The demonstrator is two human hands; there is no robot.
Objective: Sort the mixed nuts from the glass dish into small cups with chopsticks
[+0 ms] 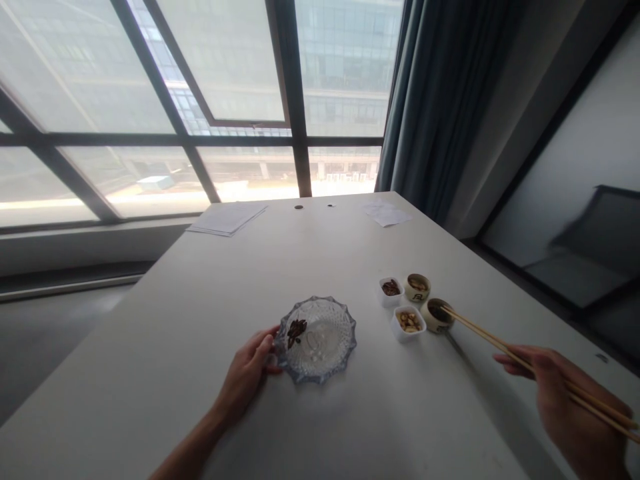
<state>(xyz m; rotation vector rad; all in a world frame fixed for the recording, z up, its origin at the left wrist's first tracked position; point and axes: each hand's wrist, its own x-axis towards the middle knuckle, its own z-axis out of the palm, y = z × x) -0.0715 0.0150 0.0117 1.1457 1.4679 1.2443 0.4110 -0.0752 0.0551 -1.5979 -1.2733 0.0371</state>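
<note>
My left hand [245, 373] grips the rim of a cut-glass plate [343, 353] with a scalloped edge, and a small heap of dark food [297, 332] lies on the plate next to my thumb. My right hand [565, 400] is shut on wooden chopsticks [500, 345], whose tips reach the mouth of a round cream cup [437, 315] holding dark food. Close by stand a second cream cup [417, 287], a white square dish of dark food [391, 291] and a white square dish of nuts [409, 324].
The white table [320, 253] runs toward a large window [235, 80], with its left edge near the floor. Sheets of paper [227, 219] and a paper [387, 213] lie at its far end. A dark curtain [430, 93] hangs at the right.
</note>
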